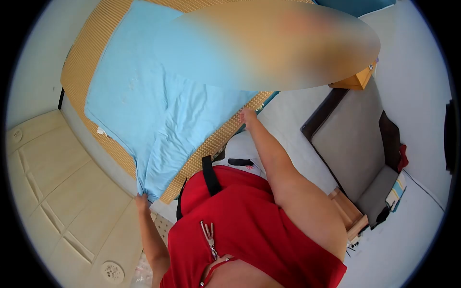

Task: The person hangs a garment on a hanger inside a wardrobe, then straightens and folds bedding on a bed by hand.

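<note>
A light blue sheet lies wrinkled across a bed with a tan woven mat. At the bed's near left corner my left hand is closed on a corner of the sheet, which is drawn into folds towards it. My right hand is at the mat's near edge, farther up the bed. Its fingers look curled, but what they hold, if anything, is hidden. A large blurred oval covers the upper right of the bed and part of the sheet.
Cream cupboards or drawers stand along the left side. To the right are a grey cushioned seat with a dark frame and a wooden box. A small wooden stool-like piece stands at lower right.
</note>
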The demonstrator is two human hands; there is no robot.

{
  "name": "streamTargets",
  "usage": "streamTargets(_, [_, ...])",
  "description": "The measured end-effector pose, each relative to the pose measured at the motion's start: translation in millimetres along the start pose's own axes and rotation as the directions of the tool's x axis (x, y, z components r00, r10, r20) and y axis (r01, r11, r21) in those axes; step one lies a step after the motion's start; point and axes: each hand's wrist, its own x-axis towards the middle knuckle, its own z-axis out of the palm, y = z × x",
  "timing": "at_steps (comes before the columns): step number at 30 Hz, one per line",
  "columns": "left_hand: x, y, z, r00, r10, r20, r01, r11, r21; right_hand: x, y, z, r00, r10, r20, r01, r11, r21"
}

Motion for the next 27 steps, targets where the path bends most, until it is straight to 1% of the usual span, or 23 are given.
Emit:
streamTargets(1, [2, -2, 3, 1.0, 0.008, -0.008, -0.008, 0.999, 0.038, -3, -3, -1, 0.999, -0.014, -0.048, 0.015, 1.0, 0.027])
streamTargets(4, [-19, 22, 8, 0.997, -0.031, 0.075, 0.031, 0.999, 0.009, 19, -12, -14, 0.997, -0.067, -0.036, 0.069, 0.995, 0.066])
streamTargets(7, [-17, 17, 11, 0.996, 0.0, 0.088, -0.003, 0.999, 0.037, 37, -22, -16, 0.983, -0.182, 0.013, 0.18, 0.976, 0.121])
streamTargets(10, [-21, 19, 20, 0.999, -0.024, 0.048, 0.022, 0.999, 0.04, 63, -35, -18, 0.978, -0.204, 0.039, 0.196, 0.967, 0.163])
streamTargets(13, [-28, 29, 21, 0.992, -0.047, 0.116, 0.036, 0.995, 0.096, 74, -47, -8, 0.978, -0.192, -0.086, 0.205, 0.962, 0.18])
streamTargets(16, [-22, 20, 24, 0.996, -0.054, 0.07, 0.052, 0.998, 0.03, 73, -63, -2, 0.981, -0.085, -0.172, 0.13, 0.955, 0.267])
streamTargets(19, [-30, 37, 28, 0.994, -0.083, 0.069, 0.078, 0.994, 0.073, 69, -76, 1, 1.0, -0.025, -0.014, 0.028, 0.835, 0.549])
streamTargets(22, [-24, 32, 24, 0.992, -0.089, 0.094, 0.079, 0.991, 0.107, 51, -92, 3, 0.994, -0.1, 0.045, 0.035, 0.682, 0.731])
streamTargets(25, [-14, 21, 21, 0.997, -0.081, -0.002, 0.08, 0.978, 0.192, 62, -97, -2, 0.997, -0.069, 0.035, 0.016, 0.628, 0.778])
streamTargets(27, [-13, 22, 16, 0.989, -0.075, -0.127, 0.109, 0.951, 0.289, 100, -89, -23, 0.989, -0.148, 0.007, 0.083, 0.594, 0.8])
